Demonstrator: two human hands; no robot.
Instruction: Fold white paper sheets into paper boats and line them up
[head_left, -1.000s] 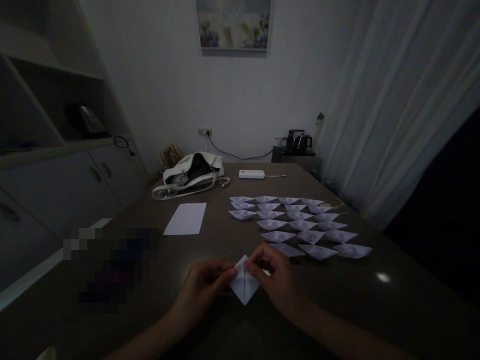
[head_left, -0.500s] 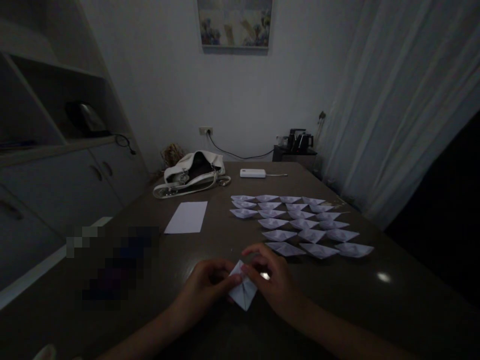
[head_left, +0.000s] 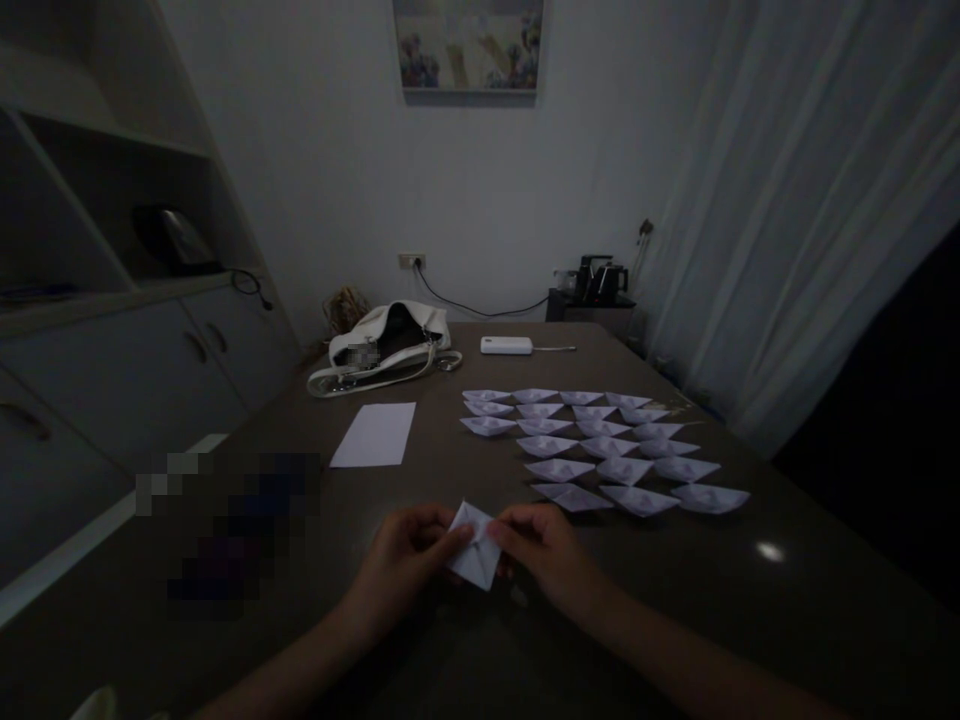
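Both my hands pinch a small folded white paper piece [head_left: 472,548] just above the dark table [head_left: 750,620] near its front edge. My left hand [head_left: 405,565] grips its left side, fingers curled. My right hand [head_left: 547,555] grips its right side, thumb and fingers pressed together. Beyond my right hand lie several finished white paper boats [head_left: 600,445] in neat rows. A flat white sheet of paper [head_left: 373,434] lies farther back on the left.
A white handbag [head_left: 382,348] and a white power bank [head_left: 506,345] with its cable sit at the table's far end. Cabinets and shelves line the left wall. A kettle set [head_left: 596,280] stands on a side stand by the white curtain. The room is dim.
The folded paper has turned and shifted slightly left and up between my fingers. Both hands keep their pinch on it and have moved closer together.
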